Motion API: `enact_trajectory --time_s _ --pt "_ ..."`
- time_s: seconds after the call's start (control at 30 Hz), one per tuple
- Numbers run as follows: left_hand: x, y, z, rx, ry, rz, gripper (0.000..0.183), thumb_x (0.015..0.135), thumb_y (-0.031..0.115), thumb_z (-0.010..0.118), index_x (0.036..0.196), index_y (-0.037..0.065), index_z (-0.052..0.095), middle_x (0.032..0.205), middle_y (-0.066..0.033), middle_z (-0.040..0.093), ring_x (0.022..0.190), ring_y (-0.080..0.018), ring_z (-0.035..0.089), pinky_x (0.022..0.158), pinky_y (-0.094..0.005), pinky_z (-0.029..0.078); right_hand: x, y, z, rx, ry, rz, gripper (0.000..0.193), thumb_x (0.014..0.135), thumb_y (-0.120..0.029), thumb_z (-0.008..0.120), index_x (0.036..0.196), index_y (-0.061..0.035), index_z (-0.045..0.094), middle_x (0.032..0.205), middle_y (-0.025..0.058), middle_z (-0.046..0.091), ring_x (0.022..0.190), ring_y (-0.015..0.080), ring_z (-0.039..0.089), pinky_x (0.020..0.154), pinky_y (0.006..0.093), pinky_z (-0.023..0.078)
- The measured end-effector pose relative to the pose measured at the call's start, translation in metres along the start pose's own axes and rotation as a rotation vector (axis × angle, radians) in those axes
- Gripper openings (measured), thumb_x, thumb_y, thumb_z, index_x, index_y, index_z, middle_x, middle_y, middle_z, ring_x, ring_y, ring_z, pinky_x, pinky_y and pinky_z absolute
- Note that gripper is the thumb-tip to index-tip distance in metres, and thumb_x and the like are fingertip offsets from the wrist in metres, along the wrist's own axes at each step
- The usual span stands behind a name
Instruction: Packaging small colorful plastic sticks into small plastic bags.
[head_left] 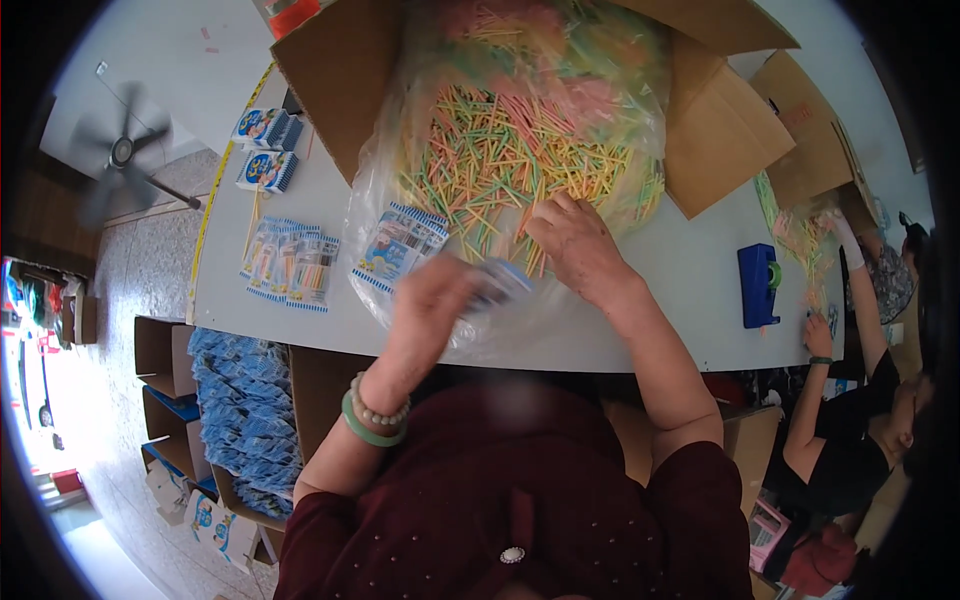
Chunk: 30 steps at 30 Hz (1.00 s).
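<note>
Site type: small packing workshop. Indicators: long white surface (pixel 690 265) with a co-worker (pixel 840 450) at its right end; loose pastel sticks (pixel 520 150) in a lined cardboard carton (pixel 335 85); filled sachets (pixel 290 262); boxed blue packets (pixel 243 420); desktop tape dispenser (pixel 754 287).

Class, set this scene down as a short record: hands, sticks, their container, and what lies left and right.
Left hand: blurred, holding a small packet
Right hand: at the coloured sticks, grip unclear
Container: clear plastic bag in an open cardboard box
Table, left: filled packets
Table, right: blue tape dispenser
Far right: another person
</note>
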<state>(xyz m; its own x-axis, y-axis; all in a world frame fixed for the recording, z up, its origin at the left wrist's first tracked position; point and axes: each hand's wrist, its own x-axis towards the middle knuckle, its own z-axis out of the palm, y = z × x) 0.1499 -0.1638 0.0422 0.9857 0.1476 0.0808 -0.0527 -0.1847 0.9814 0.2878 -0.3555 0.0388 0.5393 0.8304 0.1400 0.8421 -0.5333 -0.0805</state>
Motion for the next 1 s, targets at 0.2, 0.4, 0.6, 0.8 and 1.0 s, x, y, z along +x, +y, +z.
enact_trajectory --time_s 0.2,0.4,0.6,0.8,1.0 --pt "0.017 -0.041 0.047 0.379 -0.338 0.523 0.012 0.081 0.011 0.067 0.081 0.000 0.062 0.103 -0.0135 0.065 0.103 -0.0323 0.058 0.090 -0.0390 0.046 -0.004 0.001 0.008 0.056 0.056 -0.094 0.017 0.077 -0.005 0.054 0.092 -0.0071 0.061 0.099 0.0046 0.054 0.102 0.0240 0.050 0.089 0.0376 0.040" --pt "0.012 -0.050 0.049 0.457 -0.428 0.483 0.015 0.080 0.018 0.067 0.078 0.004 0.062 0.106 -0.0108 0.066 0.112 -0.0299 0.054 0.099 -0.0411 0.038 0.007 0.019 0.020 0.054 -0.016 0.009 0.019 0.079 -0.009 0.056 0.097 -0.0075 0.061 0.101 0.0049 0.053 0.102 0.0247 0.050 0.089 0.0384 0.040" --pt "0.011 -0.053 0.046 0.397 -0.417 0.435 0.016 0.078 0.020 0.068 0.076 0.005 0.062 0.102 -0.0083 0.067 0.107 -0.0270 0.056 0.096 -0.0411 0.039 0.023 0.024 0.012 -0.020 0.101 -0.176 0.035 0.081 -0.011 0.057 0.116 -0.0092 0.056 0.103 0.0054 0.054 0.104 0.0258 0.049 0.095 0.0400 0.038" --pt "0.012 -0.050 0.046 0.426 -0.411 0.416 0.016 0.078 0.021 0.068 0.075 0.006 0.062 0.100 -0.0066 0.067 0.104 -0.0251 0.057 0.095 -0.0396 0.039 0.036 0.037 0.028 -0.073 0.024 -0.274 0.038 0.084 -0.013 0.053 0.121 -0.0045 0.053 0.104 0.0099 0.054 0.104 0.0250 0.050 0.095 0.0383 0.039" --pt "0.013 -0.051 0.046 0.431 -0.404 0.447 0.018 0.077 0.019 0.068 0.091 0.007 0.066 0.097 -0.0051 0.066 0.101 -0.0233 0.058 0.093 -0.0373 0.038 0.057 0.029 0.042 -0.320 0.101 -0.204 0.021 0.084 -0.009 0.048 0.103 -0.0037 0.053 0.090 0.0119 0.056 0.092 0.0251 0.053 0.085 0.0376 0.043"
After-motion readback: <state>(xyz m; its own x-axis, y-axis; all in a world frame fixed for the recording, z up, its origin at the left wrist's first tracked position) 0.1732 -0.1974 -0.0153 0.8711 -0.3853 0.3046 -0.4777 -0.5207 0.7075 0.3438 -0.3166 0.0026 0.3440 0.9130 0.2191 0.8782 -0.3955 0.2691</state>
